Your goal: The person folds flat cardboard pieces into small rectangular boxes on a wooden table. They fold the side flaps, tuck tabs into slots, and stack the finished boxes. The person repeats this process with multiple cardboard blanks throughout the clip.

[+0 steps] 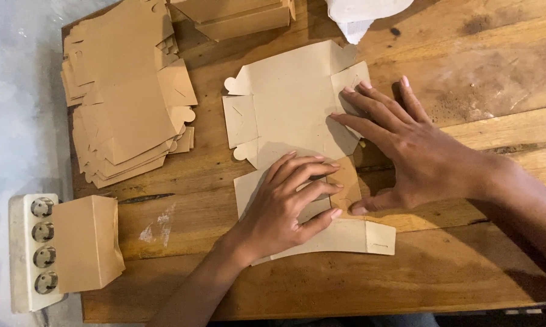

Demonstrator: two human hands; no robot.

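Observation:
A flat brown cardboard box blank (288,103) lies unfolded in the middle of the wooden table (455,272). My left hand (285,206) presses down on the blank's near part, fingers curled over a small flap (344,181). My right hand (406,145) rests on the blank's right side, fingers spread on a side tab, thumb touching the same small flap. Neither hand lifts the cardboard off the table.
A stack of flat box blanks (124,97) lies at the table's far left. Folded boxes (236,15) sit at the far edge beside a white object (358,15). A folded cardboard piece (85,242) leans on a white socket strip (33,254) at the left.

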